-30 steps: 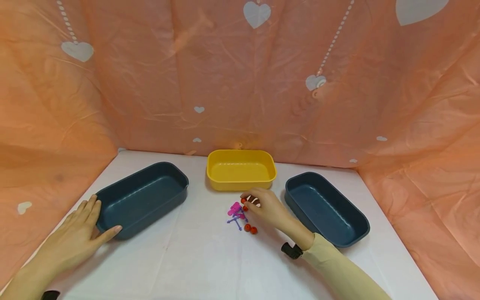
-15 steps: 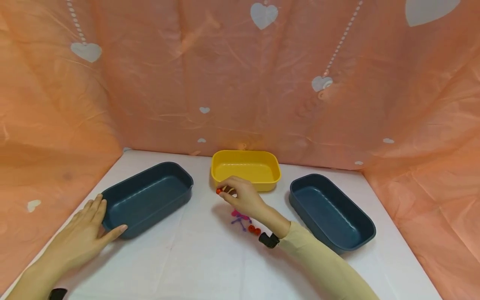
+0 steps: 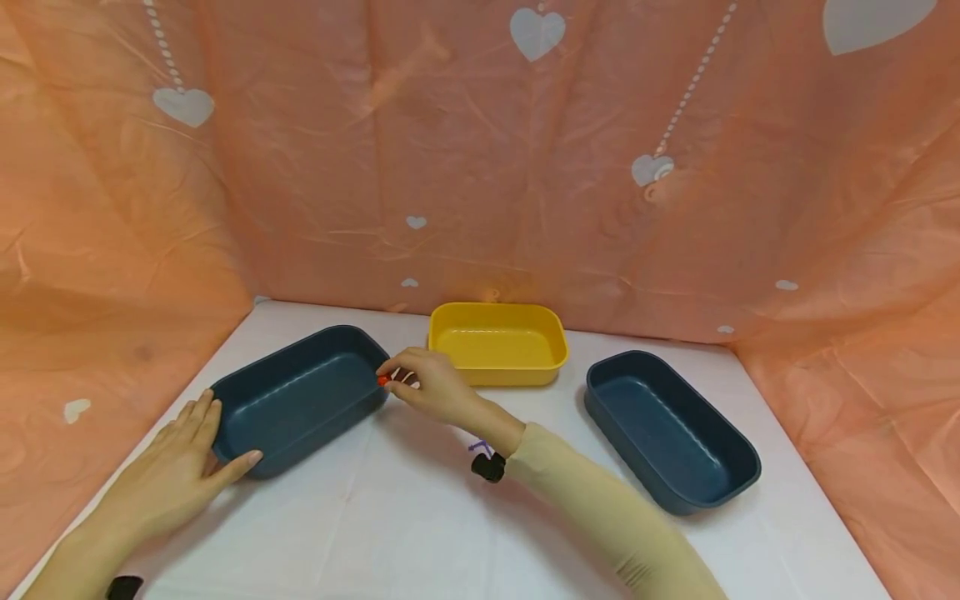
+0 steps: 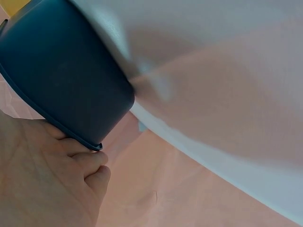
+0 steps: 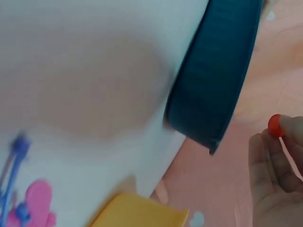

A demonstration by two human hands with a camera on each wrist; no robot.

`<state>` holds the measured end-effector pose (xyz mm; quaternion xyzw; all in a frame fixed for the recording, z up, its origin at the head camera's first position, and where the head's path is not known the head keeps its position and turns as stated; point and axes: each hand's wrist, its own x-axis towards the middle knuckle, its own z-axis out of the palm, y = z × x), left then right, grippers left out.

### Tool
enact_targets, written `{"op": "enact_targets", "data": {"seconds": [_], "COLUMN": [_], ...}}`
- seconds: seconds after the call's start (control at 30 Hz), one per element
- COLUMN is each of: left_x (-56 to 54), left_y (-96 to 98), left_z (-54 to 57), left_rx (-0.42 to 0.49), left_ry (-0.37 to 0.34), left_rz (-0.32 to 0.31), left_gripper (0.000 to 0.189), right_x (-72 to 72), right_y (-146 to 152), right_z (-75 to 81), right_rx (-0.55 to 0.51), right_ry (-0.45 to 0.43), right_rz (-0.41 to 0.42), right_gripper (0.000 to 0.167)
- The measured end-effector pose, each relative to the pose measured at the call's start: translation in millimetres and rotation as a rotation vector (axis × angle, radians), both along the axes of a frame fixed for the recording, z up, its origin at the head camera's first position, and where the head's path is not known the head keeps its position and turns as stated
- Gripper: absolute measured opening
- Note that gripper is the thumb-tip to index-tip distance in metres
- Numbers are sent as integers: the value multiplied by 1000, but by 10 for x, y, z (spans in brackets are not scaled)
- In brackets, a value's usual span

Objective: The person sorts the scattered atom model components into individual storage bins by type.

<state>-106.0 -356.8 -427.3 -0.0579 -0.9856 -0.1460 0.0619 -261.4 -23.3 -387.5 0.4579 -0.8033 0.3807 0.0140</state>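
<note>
White table (image 3: 390,533), red bead (image 5: 274,126) near left tray (image 3: 300,404)

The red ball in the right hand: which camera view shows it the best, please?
The right wrist view: there the red ball looks largest, pinched in the right hand. The head view shows it small, between the fingertips, close to the left dark tray. The left wrist view does not show it.

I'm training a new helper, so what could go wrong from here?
The right hand pinches a small, round red ball, which could slip and roll away. That hand is also close to the left tray and might bump it. The wrist camera looks near the purple piece and may brush it.
</note>
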Motion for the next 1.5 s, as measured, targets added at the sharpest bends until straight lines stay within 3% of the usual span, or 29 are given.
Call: {"op": "enact_targets", "data": {"seconds": [0.6,1.03,1.5], "left_x": [3,-17,-6], "left_y": [20,-3,-11], "left_z": [32,0,-23], "left_rx": [-10,-17,-16], "left_ry": [-2,23,33], "left_rz": [5,0,-5], "left_gripper": [101,101,101], "right_x": [-108,-219,-187], "right_y": [-576,-727,-665], "right_z": [-51,-94,-72], "right_rx": [339,397,373], "right_ry": [117,79,100], "right_rz": [48,74,47], "right_gripper": [26,24,25]}}
